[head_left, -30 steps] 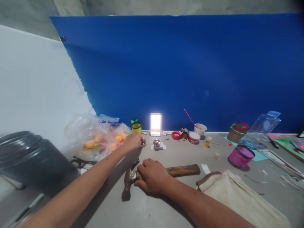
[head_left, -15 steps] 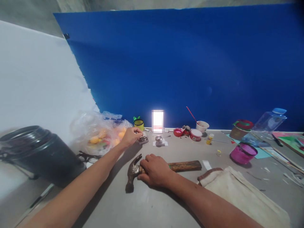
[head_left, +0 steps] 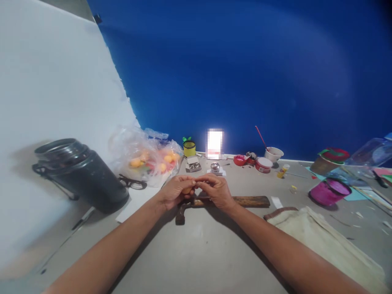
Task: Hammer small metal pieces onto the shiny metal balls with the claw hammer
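My left hand (head_left: 177, 191) and my right hand (head_left: 214, 190) meet above the table, their fingertips pinched together. Whatever lies between the fingertips is too small and too covered to make out. Below them a claw hammer (head_left: 251, 201) rests on the table, its wooden handle pointing right and its head partly hidden by my left hand. Beyond my hands a small open box (head_left: 193, 165) holds several shiny metal pieces. A silvery round object (head_left: 215, 167) sits on white paper to the right of that box.
At left stand a dark flask (head_left: 85, 175), glasses (head_left: 134, 183) and a plastic bag (head_left: 147, 159) of orange items. Paint tubs (head_left: 263, 165), a white cup (head_left: 273, 155) and a glue bottle (head_left: 282, 171) line the back. A magenta container (head_left: 330, 192) and cream cloth (head_left: 324, 241) are at right.
My left hand has come back from the small box to meet my right hand. My right hand has let go of the hammer and lifted into a pinch. The view has tilted down and shifted left.
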{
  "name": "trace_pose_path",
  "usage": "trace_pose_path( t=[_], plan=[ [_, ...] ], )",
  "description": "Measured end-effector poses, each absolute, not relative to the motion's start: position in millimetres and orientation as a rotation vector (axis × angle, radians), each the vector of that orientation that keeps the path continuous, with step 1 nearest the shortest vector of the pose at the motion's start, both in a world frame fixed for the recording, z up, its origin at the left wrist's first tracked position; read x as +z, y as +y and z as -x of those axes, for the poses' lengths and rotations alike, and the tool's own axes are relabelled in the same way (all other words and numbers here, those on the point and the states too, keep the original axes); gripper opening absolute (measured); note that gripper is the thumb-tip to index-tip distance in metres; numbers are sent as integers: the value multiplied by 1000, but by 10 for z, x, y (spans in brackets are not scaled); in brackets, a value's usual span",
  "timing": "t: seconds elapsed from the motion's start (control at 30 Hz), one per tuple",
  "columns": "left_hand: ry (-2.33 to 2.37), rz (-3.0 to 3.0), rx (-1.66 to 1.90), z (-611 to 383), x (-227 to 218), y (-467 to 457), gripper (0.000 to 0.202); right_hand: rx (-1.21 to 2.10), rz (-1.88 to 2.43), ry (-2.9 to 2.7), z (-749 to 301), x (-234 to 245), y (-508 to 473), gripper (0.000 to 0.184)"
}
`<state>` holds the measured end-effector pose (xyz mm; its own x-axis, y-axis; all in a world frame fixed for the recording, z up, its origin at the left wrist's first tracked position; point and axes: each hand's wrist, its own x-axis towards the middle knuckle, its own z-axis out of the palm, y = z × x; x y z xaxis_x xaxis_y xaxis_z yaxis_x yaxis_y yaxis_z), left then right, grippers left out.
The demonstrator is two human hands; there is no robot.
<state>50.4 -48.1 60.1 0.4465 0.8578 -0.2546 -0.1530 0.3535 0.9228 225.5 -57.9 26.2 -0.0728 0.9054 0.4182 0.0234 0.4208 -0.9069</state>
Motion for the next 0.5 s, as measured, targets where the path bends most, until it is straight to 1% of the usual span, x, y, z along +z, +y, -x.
trace_pose_path(
  t=[0.1, 0.27, 0.33, 0.4, 0.43, 0.5],
  plan=[
    [810, -955, 777, -482, 568, -489, 20, 897, 910, -1454, -2243, 297, -609, 17],
    [740, -853, 786, -459, 535, -504, 26, 1026, 1008, -1373, -2250, 343, -602, 23],
    [729, -786, 800, -454, 528, -503, 22, 1074, 1049, -1328, -2270, 352, -581, 26],
    [699, -749, 832, -451, 521, -504, 15, 1135, 1069, -1267, -2292, 348, -555, 30],
    [676, -748, 841, -451, 518, -507, 17, 1175, 1070, -1241, -2300, 341, -542, 31],
    [645, -764, 831, -457, 508, -516, 29, 1272, 1062, -1188, -2309, 318, -519, 34]
  ],
)
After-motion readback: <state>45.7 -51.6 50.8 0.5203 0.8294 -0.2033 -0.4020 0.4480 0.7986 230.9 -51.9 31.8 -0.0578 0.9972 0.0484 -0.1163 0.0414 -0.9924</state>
